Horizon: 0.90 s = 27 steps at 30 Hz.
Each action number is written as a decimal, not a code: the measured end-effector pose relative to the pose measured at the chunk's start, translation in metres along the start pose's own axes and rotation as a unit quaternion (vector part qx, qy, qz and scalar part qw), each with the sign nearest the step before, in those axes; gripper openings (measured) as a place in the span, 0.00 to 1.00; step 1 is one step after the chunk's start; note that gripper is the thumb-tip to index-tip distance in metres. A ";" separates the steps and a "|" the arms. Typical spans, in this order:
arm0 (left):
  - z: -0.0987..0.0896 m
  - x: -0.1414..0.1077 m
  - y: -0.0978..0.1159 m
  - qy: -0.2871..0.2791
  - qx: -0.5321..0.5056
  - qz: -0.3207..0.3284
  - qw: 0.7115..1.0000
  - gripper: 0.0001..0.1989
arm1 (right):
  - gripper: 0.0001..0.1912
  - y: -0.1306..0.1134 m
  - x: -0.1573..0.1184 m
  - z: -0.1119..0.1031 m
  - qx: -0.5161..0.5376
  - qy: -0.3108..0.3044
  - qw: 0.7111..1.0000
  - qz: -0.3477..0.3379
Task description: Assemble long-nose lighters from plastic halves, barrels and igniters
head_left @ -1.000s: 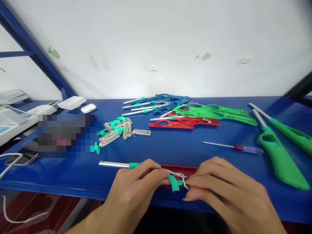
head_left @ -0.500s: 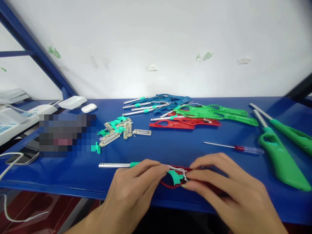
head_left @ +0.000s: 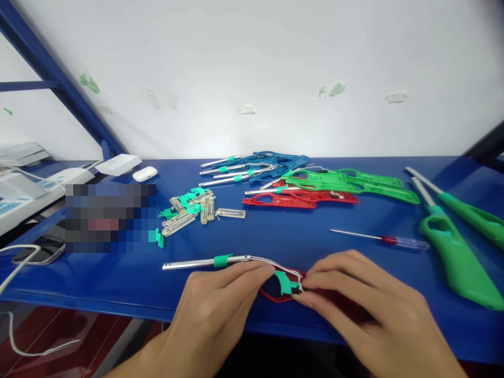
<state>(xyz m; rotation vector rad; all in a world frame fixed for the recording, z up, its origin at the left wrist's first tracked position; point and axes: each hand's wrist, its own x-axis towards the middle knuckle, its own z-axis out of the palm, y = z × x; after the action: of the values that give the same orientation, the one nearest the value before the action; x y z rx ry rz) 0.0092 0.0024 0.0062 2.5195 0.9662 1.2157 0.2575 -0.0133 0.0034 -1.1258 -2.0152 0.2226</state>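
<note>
At the table's front edge lies a red lighter casing half (head_left: 275, 298), with a teal trigger (head_left: 286, 283) in its opening. My left hand (head_left: 224, 299) is closed on the casing's left part, its fingertips beside the trigger; the contact underneath is hidden. My right hand (head_left: 366, 299) pinches the casing's right part, thumb and fingers close to the white wire (head_left: 275, 263) and a small dark part. The wire runs to a metal lighter tube (head_left: 189, 264) with a teal collar (head_left: 223, 260), which lies above my left hand.
Clear fuel tanks and teal triggers (head_left: 179, 223) lie in a pile at left. Behind are blue (head_left: 283, 165), green (head_left: 378, 189) and red (head_left: 283, 199) casings. A screwdriver (head_left: 401, 242) and two green lighters (head_left: 452, 252) lie right. A phone (head_left: 41, 249) is at left.
The metal tube's inner end and the wire now show above my left hand, where its fingers covered them before. My left fingers have shifted slightly downward; my right hand keeps its pinch.
</note>
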 end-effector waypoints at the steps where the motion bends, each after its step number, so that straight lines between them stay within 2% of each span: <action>1: 0.000 0.000 0.000 -0.001 0.001 -0.001 1.000 0.14 | 0.05 0.000 0.000 0.000 0.000 0.000 1.000 0.001; 6: -0.001 0.000 0.002 -0.013 -0.008 -0.009 1.000 0.17 | 0.04 -0.002 0.000 -0.001 0.002 -0.003 1.000 0.004; 12: -0.001 0.002 0.004 -0.005 -0.017 -0.009 1.000 0.14 | 0.03 -0.002 0.001 -0.001 -0.005 -0.004 1.000 0.007; 18: -0.002 0.003 0.003 -0.033 -0.008 -0.010 0.999 0.19 | 0.04 -0.001 0.000 0.000 -0.005 -0.007 1.000 0.006; 27: -0.004 0.003 0.006 -0.053 -0.002 -0.019 0.998 0.21 | 0.08 -0.002 0.002 -0.001 -0.031 -0.002 1.000 0.001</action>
<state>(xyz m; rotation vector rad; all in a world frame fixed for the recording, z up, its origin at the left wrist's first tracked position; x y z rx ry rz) 0.0106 -0.0005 0.0132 2.5217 0.9813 1.0614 0.2562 -0.0135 0.0059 -1.1664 -2.0367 0.1647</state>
